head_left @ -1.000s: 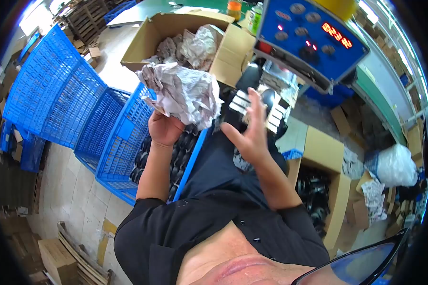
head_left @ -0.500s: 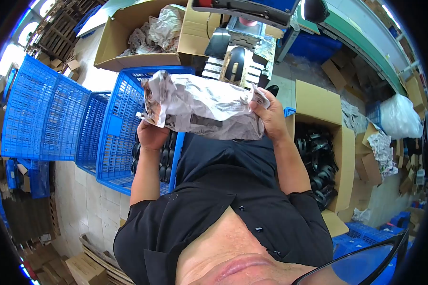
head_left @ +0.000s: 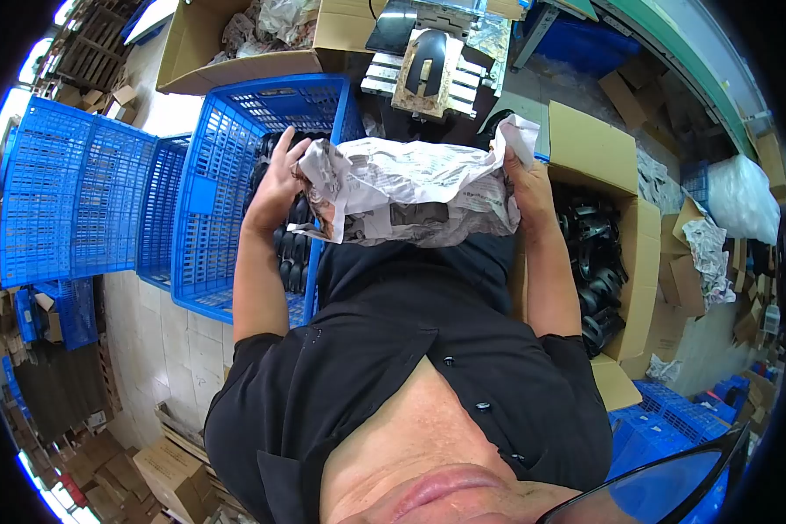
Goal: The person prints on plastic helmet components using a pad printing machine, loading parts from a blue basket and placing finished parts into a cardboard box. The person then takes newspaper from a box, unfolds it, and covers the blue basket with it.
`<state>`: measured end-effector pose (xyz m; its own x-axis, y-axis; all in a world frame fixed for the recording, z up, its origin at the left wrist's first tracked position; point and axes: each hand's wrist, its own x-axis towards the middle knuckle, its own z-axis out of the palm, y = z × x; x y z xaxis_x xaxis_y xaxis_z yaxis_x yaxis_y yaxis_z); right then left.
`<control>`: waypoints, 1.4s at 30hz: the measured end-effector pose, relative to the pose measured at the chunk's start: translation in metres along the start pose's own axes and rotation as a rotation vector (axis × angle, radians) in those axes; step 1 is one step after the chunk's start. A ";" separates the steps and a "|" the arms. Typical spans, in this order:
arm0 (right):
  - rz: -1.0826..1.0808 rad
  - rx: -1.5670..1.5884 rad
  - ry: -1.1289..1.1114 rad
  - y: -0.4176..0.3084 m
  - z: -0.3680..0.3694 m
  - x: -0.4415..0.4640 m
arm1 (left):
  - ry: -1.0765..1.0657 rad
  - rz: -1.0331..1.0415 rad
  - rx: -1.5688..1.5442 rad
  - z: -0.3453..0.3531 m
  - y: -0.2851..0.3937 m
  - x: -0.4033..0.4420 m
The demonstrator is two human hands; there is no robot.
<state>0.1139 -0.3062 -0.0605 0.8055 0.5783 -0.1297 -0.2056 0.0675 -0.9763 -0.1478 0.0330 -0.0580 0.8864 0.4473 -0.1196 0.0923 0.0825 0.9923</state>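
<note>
Pale tiled floor (head_left: 162,349) lies under a brightly lit, cluttered room. From the paper bundle (head_left: 419,188), a slotted metal machine bed (head_left: 375,83) stands at 12 o'clock, a blue crate (head_left: 203,196) of dark parts at 9, and a carton (head_left: 642,279) of black parts between 3 and 4. The bundle is held above your lap: crumpled, grey-white printed sheets, brownish at its 9 o'clock end. Its long axis runs 9 to 3; a flap sticks up at 3. Your right hand (head_left: 530,188) has its grip closed on that end; your left hand (head_left: 275,188), grip open, fingers spread, is at the other.
</note>
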 end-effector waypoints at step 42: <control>0.528 0.306 0.229 0.115 -0.164 0.019 | -0.012 -0.487 -0.274 -0.047 -0.082 -0.023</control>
<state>0.1967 -0.4205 -0.2032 0.6442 0.4112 -0.6449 -0.7276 0.0696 -0.6825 -0.1965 0.0576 -0.1377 0.7757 0.2897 -0.5607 0.3730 0.5063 0.7775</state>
